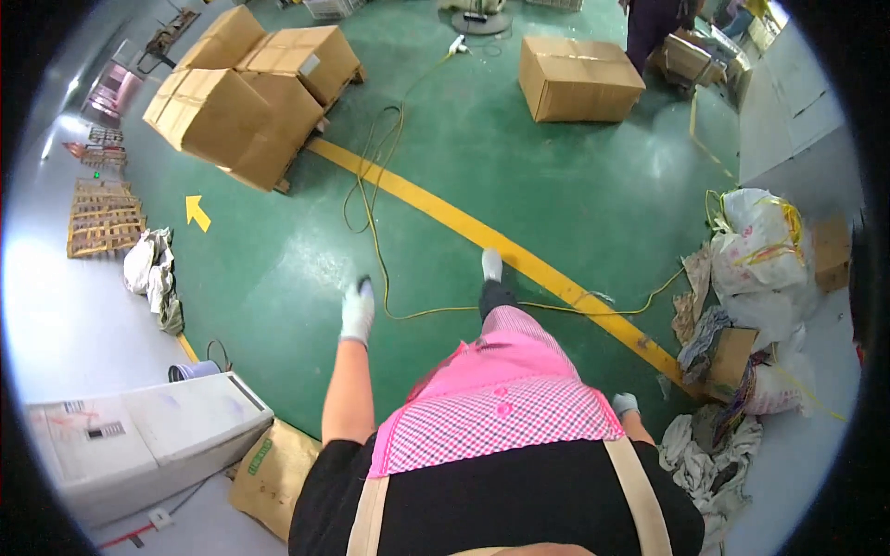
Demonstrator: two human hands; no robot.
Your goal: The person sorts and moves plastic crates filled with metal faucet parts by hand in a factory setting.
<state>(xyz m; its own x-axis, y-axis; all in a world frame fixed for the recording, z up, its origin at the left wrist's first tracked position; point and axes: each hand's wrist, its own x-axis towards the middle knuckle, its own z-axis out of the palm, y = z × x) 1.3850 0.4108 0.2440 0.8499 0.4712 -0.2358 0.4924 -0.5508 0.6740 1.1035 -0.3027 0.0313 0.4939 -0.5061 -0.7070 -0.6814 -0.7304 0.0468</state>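
My left hand (pixel 358 311), in a white glove, is held out ahead of my body over the green floor. A dark patch shows at its finger end; whether that is the glove or some object is unclear, and the fingers are not distinct. Close to my right side is my right hand (pixel 626 404), also in a pale glove, mostly hidden with its fingers not readable. Neither hand visibly touches anything. I wear a pink checked apron (pixel 501 408), and one white shoe (pixel 491 265) shows beside the yellow floor line (pixel 445 215).
A yellow cable (pixel 375 232) loops across the floor by my foot. Stacked cartons (pixel 232 111) stand ahead left, one carton (pixel 579 88) ahead right near a person (pixel 646 32). White sacks (pixel 760 241) and rags (pixel 709 463) line the right; a white cabinet (pixel 158 435) is at left.
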